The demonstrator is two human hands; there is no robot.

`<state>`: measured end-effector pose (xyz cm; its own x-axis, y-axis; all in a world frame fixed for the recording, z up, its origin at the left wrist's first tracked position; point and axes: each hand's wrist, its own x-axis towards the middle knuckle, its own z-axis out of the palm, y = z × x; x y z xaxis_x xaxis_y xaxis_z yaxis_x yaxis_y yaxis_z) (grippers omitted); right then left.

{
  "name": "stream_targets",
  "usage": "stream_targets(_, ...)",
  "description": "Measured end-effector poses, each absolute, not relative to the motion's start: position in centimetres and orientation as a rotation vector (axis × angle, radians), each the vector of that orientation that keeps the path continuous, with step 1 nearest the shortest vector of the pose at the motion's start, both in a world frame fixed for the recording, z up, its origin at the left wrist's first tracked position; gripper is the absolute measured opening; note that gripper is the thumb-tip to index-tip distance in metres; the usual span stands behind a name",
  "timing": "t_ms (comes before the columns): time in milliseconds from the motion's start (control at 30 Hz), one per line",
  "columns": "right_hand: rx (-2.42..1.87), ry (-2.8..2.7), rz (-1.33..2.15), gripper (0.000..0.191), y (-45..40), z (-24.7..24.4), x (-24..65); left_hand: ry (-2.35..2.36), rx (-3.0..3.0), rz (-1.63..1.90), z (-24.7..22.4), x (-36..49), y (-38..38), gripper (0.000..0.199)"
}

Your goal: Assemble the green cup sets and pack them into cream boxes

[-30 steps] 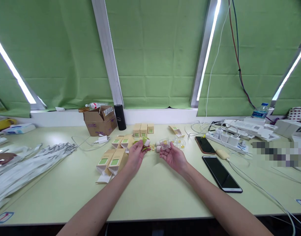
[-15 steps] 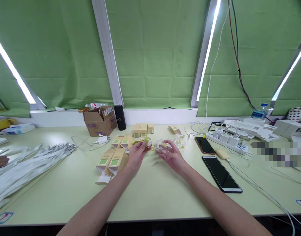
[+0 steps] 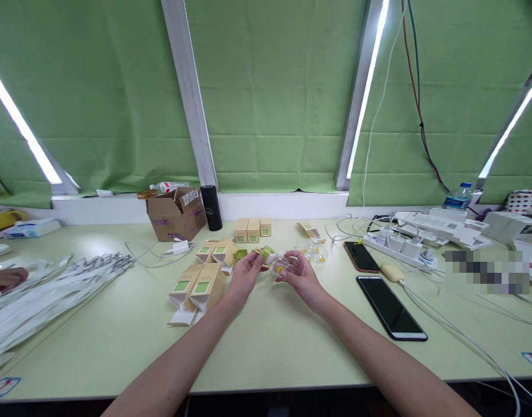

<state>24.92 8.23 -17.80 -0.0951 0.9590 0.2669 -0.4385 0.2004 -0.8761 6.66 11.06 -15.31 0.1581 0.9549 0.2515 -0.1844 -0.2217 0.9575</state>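
Note:
My left hand (image 3: 245, 275) pinches a small green-and-white piece (image 3: 268, 255) with a tan edge. Closed round a clear, rounded piece (image 3: 278, 266) with a yellow spot is my right hand (image 3: 303, 280). The two pieces meet or overlap between my fingertips; whether they touch I cannot tell. Another green piece (image 3: 240, 254) lies just behind my left hand. Behind my right hand stand more clear pieces (image 3: 318, 253) with yellow spots. Left of my left hand are opened tan cartons with green labels (image 3: 210, 285).
Several small tan boxes (image 3: 253, 230) stand at the back, near a cardboard box (image 3: 175, 215) and a black cylinder (image 3: 211, 207). Phones (image 3: 392, 308), a power strip (image 3: 400, 252) and cables lie right. At far left, another person's hand (image 3: 7, 280) is over white strips (image 3: 53, 295).
The green-and-white piece has come nearer to the clear piece and tilted. My right hand has moved slightly left. The other person's hand at far left reaches further in.

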Motion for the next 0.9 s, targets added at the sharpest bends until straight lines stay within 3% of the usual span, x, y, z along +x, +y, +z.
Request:
stream_targets(533, -0.624, -1.110, 1.268, 0.061, 8.41, -18.00, 24.90, 0.827, 1.503, 1.287, -15.29, 6.86, 10.80, 0.063)
stream_targets(900, -0.639, -1.105, 1.284, 0.062, 7.94, -17.49, 24.77, 0.812, 1.530, 1.249, -15.01, 6.87, 10.34, 0.056)
